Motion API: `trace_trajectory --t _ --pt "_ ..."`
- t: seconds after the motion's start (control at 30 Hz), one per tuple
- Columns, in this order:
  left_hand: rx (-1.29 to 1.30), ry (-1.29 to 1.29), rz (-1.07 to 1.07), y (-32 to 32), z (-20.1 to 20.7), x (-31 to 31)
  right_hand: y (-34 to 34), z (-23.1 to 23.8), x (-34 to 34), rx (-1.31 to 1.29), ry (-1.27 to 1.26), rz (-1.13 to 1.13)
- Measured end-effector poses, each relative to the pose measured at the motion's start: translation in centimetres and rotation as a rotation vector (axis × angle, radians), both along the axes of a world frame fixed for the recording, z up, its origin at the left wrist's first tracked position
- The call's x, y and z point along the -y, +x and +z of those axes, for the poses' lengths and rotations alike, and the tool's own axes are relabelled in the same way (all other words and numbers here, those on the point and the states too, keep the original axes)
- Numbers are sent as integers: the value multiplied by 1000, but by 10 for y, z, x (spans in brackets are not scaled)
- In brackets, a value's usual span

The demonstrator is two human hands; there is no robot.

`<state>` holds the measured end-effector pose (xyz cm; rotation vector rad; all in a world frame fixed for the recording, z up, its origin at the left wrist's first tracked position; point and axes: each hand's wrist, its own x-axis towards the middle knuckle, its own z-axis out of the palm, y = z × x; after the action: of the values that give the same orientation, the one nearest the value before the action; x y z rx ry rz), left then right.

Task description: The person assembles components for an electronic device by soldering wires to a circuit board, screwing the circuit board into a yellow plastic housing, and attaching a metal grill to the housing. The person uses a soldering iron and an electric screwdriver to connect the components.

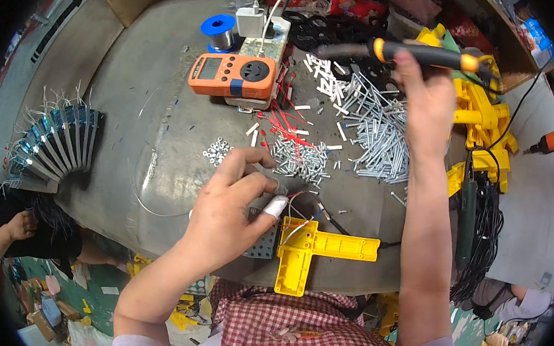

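My left hand (230, 199) bends over a yellow T-shaped plastic casing half (309, 248), its white-wrapped thumb close to the fingertips. Thin wires (297, 201) run from the casing up to this pinch; the exact grip is partly hidden. Under that hand, a dark perforated plate (263, 244) shows beside the casing. A black cable (336, 225) joins the wires near the casing. Raised at the right, my right hand (426, 106) is closed round a black-and-orange handled tool, which looks like a soldering iron (424, 54); its tip points left and is blurred.
Beyond my hands lie piles of short screws (299, 161), long screws (382, 142), nuts (217, 152) and white sleeves (325, 78). An orange meter (233, 73) and solder spool (219, 33) stand farther back. Circuit boards (60, 141) fan out left; yellow casings (477, 112) and black cables (486, 221) crowd the right.
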<state>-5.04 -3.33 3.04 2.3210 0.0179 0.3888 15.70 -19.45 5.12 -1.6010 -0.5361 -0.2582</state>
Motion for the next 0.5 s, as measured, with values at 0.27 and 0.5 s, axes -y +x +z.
trace_trajectory --t 0.27,0.5 --pt "141 224 15 16 -13 3 -26 -23 22 -269 47 63" --pt "145 248 -10 21 -21 5 -36 -37 11 -332 58 213"
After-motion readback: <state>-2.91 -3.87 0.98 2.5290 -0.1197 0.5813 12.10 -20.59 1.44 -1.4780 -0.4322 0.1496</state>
